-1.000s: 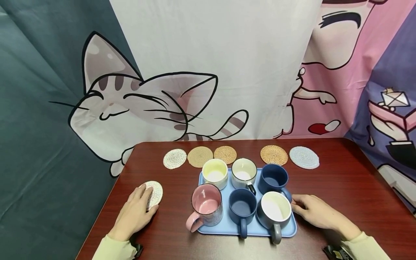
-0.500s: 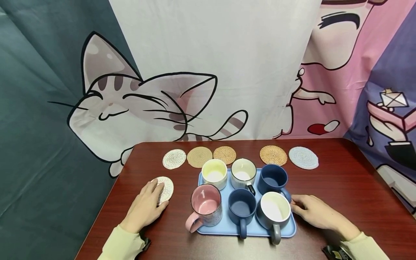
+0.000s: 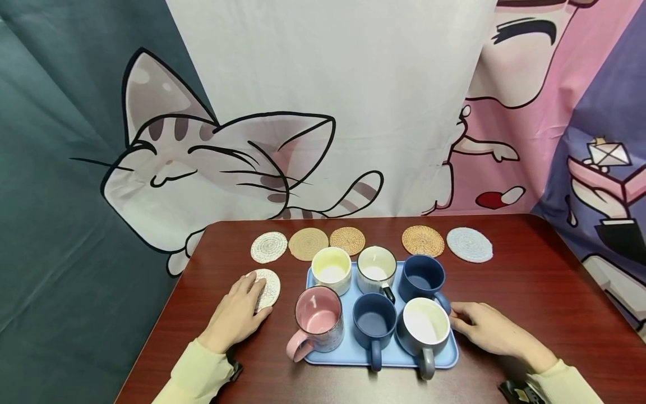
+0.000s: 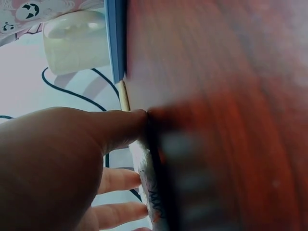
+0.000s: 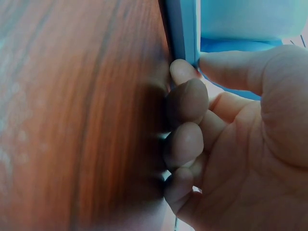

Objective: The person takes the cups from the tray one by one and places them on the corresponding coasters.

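Note:
My left hand [image 3: 238, 315] holds a round white woven coaster [image 3: 271, 293] on the table, left of the tray, its thumb at the near edge and fingers over the top. The left wrist view shows the thumb tip beside the coaster edge [image 4: 157, 207]. With thumb and forefinger, my right hand [image 3: 488, 332] pinches the right rim of a light blue tray [image 3: 348, 359]; its other fingers curl loosely in the right wrist view. On the tray stand a pale yellow cup [image 3: 331, 270], a white mug [image 3: 376, 268], two navy mugs [image 3: 423, 275], a pink mug [image 3: 318, 317] and a grey mug [image 3: 425, 331].
Along the back of the dark red table [image 3: 545, 269] lie a white coaster [image 3: 269, 247], a tan coaster [image 3: 308, 244], two straw-coloured coasters [image 3: 423, 240] and a pale blue one [image 3: 470, 244]. The pink mug's handle juts past the tray's left edge. A printed cloth [image 3: 404, 112] hangs behind.
My left hand has slid the white coaster to the right and slightly away, closer to the tray. The right hand and the tray stay in place.

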Action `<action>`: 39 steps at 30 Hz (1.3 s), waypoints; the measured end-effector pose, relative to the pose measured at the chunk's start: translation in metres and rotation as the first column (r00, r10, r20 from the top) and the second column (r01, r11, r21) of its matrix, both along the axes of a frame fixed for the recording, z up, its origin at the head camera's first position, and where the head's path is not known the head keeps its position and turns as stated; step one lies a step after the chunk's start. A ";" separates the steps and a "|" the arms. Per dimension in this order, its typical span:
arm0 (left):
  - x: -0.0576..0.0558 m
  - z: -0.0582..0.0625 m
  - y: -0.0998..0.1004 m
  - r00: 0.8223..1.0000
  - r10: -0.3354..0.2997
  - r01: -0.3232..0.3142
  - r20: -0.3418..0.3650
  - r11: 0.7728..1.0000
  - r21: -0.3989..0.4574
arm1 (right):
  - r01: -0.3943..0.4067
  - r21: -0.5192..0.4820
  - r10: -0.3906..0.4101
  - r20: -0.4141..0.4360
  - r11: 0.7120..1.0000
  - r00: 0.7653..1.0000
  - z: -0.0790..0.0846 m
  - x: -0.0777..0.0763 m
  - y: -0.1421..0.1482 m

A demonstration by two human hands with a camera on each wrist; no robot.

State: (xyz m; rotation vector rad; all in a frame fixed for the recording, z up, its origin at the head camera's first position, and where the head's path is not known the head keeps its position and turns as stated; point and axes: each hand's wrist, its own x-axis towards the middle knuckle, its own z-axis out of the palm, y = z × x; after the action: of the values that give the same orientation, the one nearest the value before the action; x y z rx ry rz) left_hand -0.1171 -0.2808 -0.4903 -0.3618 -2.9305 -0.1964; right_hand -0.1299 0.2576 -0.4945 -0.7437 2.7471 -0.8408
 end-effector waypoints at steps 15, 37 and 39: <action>-0.010 0.000 0.001 1.000 -0.009 0.009 -0.002 1.000 -0.002 | -0.004 -0.017 0.004 0.022 1.000 1.000 0.001 -0.001 0.000; 0.007 0.009 0.005 0.992 -0.025 0.031 -0.120 0.998 0.049 | 0.014 0.002 -0.014 0.031 1.000 0.999 0.001 0.000 0.000; 0.011 0.011 0.008 0.990 -0.041 0.053 -0.135 0.995 0.085 | 0.015 0.006 -0.015 0.024 1.000 1.000 0.001 -0.001 0.000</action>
State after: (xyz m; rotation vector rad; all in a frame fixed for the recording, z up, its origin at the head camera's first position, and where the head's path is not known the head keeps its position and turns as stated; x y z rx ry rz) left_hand -0.1057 -0.2725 -0.4790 -0.4143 -2.7735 -0.2962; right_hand -0.1305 0.2575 -0.4940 -0.7085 2.7364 -0.8389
